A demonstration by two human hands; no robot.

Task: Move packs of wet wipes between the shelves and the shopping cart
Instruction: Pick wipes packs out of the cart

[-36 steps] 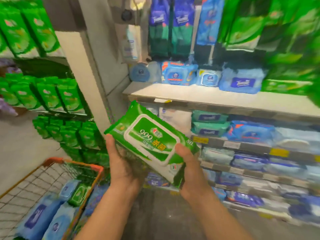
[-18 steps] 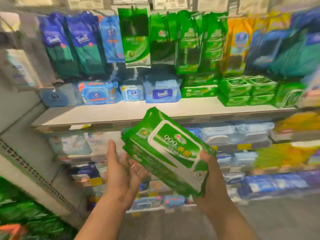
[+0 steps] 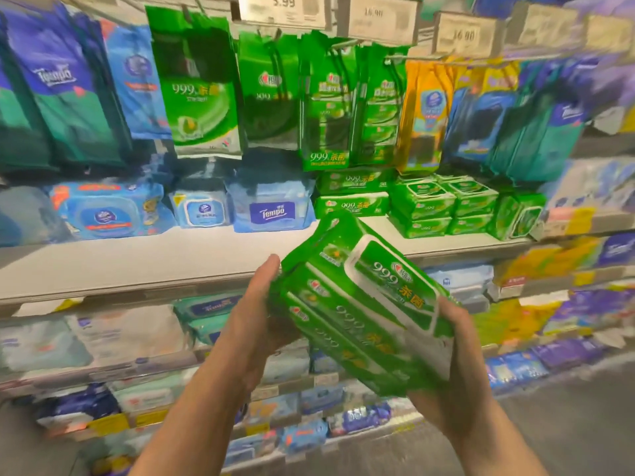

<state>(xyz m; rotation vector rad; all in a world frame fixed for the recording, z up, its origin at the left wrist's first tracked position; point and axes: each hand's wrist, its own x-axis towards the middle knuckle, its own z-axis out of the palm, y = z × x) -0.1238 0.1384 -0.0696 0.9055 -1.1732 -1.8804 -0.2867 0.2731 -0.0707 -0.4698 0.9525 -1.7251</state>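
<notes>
A green bundle of wet wipe packs (image 3: 364, 304), marked 999 with a white lid outline, is tilted in front of the shelf (image 3: 144, 259). My left hand (image 3: 256, 314) supports its left end from below, fingers fairly straight. My right hand (image 3: 446, 365) grips its lower right end with the thumb over the top. Matching green packs (image 3: 354, 204) are stacked on the shelf just behind and to the right. The shopping cart is out of view.
Blue Tempo packs (image 3: 273, 211) and other blue packs (image 3: 106, 211) line the shelf's back left. Hanging bags (image 3: 199, 87) fill the rail above, under price tags (image 3: 285, 8). Lower shelves (image 3: 171, 359) hold more packs. Grey floor (image 3: 567, 424) lies at lower right.
My view swung right from the cart to the shelving. The green bundle rose and moved right toward the green stacks, and my left hand is back under its left end.
</notes>
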